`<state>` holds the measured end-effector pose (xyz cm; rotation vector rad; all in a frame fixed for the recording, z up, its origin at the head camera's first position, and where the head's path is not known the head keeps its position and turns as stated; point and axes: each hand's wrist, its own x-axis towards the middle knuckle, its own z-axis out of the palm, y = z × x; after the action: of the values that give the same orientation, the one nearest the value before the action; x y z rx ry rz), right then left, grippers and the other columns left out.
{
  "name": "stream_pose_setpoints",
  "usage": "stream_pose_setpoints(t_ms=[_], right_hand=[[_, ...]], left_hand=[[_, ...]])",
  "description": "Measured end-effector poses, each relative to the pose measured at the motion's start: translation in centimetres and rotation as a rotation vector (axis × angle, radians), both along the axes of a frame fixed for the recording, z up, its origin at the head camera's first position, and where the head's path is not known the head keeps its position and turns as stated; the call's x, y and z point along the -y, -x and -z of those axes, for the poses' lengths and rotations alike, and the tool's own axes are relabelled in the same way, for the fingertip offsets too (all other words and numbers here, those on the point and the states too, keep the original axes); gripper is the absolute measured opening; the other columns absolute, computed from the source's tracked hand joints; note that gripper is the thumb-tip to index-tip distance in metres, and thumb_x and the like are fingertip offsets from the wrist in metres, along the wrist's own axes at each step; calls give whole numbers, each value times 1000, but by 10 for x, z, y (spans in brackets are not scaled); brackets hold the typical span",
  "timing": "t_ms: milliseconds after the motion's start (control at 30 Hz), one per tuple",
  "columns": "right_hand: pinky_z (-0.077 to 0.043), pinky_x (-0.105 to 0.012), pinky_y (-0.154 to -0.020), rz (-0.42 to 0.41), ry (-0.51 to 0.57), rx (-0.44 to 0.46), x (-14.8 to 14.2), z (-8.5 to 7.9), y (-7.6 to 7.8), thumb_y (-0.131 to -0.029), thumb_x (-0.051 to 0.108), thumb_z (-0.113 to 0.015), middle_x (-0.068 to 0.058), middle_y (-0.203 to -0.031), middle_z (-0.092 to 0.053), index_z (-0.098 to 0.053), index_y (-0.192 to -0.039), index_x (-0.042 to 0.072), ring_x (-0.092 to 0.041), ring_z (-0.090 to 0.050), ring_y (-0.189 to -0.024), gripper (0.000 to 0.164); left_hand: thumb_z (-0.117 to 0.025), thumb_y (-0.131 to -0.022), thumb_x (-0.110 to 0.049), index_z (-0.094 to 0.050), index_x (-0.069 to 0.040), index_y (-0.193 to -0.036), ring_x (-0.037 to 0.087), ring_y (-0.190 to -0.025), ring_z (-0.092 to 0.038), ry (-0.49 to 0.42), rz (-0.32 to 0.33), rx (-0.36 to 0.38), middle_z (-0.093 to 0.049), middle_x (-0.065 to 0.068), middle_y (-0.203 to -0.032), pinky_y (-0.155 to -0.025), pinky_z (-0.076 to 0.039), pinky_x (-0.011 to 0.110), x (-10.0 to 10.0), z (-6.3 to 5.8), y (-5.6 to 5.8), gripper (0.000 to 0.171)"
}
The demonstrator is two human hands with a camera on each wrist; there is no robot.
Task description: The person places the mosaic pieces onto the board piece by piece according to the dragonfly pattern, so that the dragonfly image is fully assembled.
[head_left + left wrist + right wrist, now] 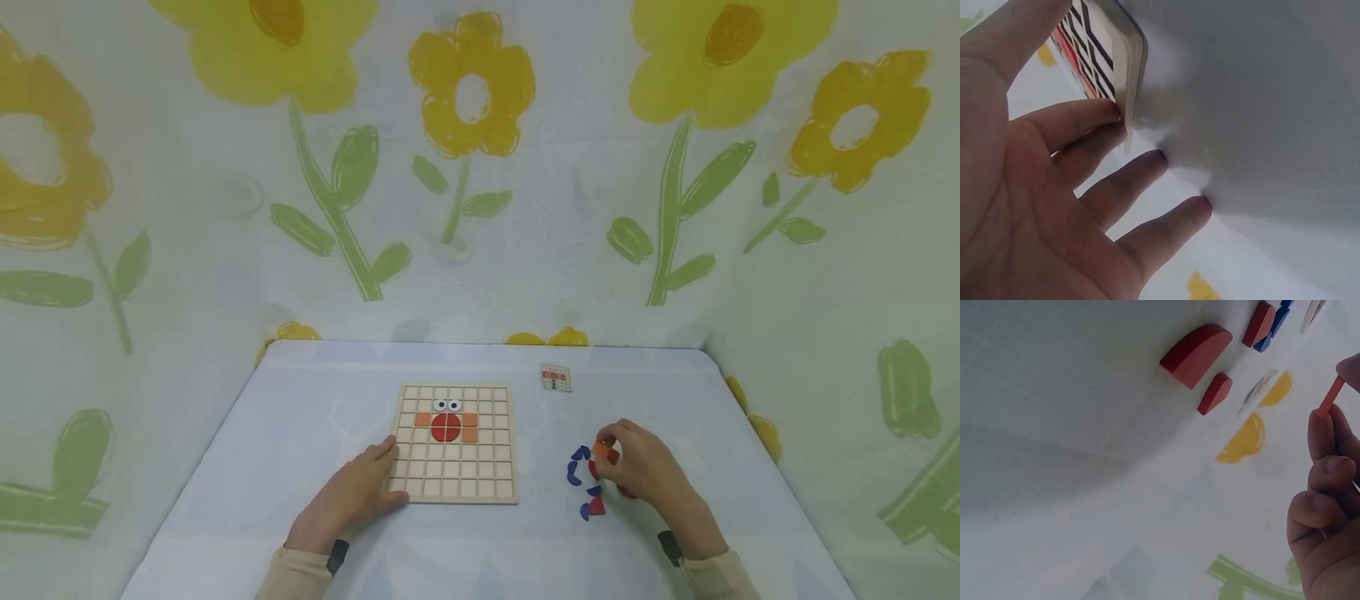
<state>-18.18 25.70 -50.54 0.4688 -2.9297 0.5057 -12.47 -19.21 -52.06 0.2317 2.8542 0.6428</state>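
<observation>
A wooden grid board (472, 500) lies on the table. My left hand (358, 490) rests beside its front left corner, fingers extended along the left edge, thumb at the corner. In the left wrist view, two fingertips (1164, 159) reach down to the table next to the board. Two eye tiles (447, 406) sit on the board above a red circle (446, 427) of quarter pieces, flanked by orange squares (470, 427). To the right, my right hand (643, 468) pinches an orange square tile (1331, 397) between thumb and fingertips, above loose pieces.
Several blue curved pieces (573, 473) and a red quarter piece (597, 507) lie between the board and my right hand. Larger and smaller red pieces (1197, 355) show in the right wrist view. Farther back lies a small pattern card (556, 378). Flower-printed cloth (495, 275) walls the table.
</observation>
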Motion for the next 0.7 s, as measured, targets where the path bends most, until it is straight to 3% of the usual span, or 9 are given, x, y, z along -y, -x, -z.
stream_pose_setpoints(t_ms=[200, 367, 533, 700], right_hand=[[-61, -32, -77, -42, 30, -25, 6, 1, 0, -78, 24, -85, 5, -100, -65, -73, -101, 16, -14, -60, -83, 27], [-60, -26, -71, -105, 41, -109, 16, 0, 0, -78, 22, -85, 9, -95, -64, -73, -100, 17, -14, -62, -80, 25], [-58, -21, -68, -133, 38, -150, 35, -2, 2, -77, 23, -87, 10, -91, -64, -73, -99, 18, -14, -63, -78, 26], [-55, -21, -64, -236, 45, -190, 59, -3, 6, -80, 25, -84, 8, -91, -66, -73, -100, 19, -13, -63, -76, 23]], left_hand=[[-83, -84, -39, -44, 2, -151, 41, -146, -34, -26, 2, 1, -35, 16, -162, -118, -34, 54, 3, 1, 0, 88], [-82, -85, -40, -43, 0, -152, 39, -145, -36, -21, 14, -16, -34, 15, -162, -117, -36, 53, 6, -1, 0, 88], [-81, -86, -40, -48, 3, -148, 41, -142, -41, 6, 74, -59, -39, 16, -159, -115, -39, 53, 8, -3, 1, 82], [-81, -85, -41, -49, 4, -146, 40, -140, -43, 42, 94, -60, -41, 16, -157, -115, -40, 52, 10, -3, 1, 82]])
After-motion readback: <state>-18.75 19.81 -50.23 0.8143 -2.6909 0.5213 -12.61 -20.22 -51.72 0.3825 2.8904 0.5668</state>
